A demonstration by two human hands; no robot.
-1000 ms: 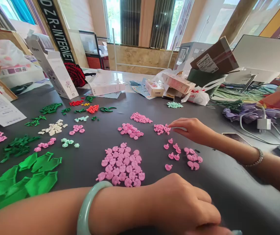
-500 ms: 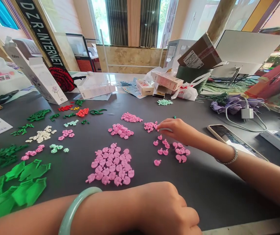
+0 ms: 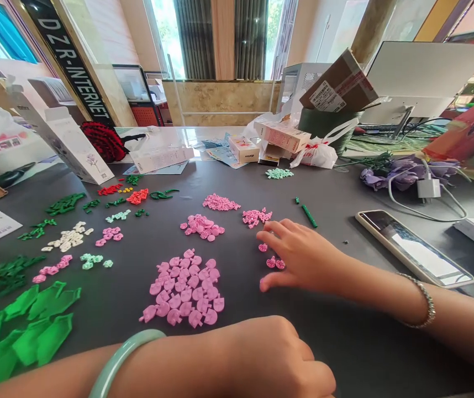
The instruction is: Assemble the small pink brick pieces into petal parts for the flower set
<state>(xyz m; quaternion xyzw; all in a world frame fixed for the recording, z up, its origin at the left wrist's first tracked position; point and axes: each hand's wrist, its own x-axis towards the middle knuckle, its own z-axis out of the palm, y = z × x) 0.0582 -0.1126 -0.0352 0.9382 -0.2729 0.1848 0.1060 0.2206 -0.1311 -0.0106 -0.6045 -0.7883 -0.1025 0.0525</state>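
Observation:
My left hand (image 3: 278, 359), with a pale green bangle (image 3: 125, 356) at its wrist, is curled at the bottom of the view; whatever its fingers hold is hidden. My right hand (image 3: 299, 254) hovers over small pink pieces (image 3: 275, 262), thumb and fingers spread, with nothing seen between them. Just beyond its fingertips lies a small pink pile (image 3: 257, 217). Two more pink piles (image 3: 203, 226) (image 3: 221, 202) are left of that. A large group of rounded pink pieces (image 3: 185, 290) sits beyond my left forearm. Past my right hand lies a green stick (image 3: 309, 216).
Green leaf pieces (image 3: 25, 331), cream pieces (image 3: 69, 237) and red pieces (image 3: 137, 196) cover the left side. A phone (image 3: 415, 246) and a white charger (image 3: 428, 188) lie at the right. Boxes (image 3: 244, 149) and a plastic bag (image 3: 317, 153) stand at the back.
My right hand has moved toward me and its fingers have spread, now covering the rounded pink pieces at the right. The green stick has come into sight. My left hand stays curled.

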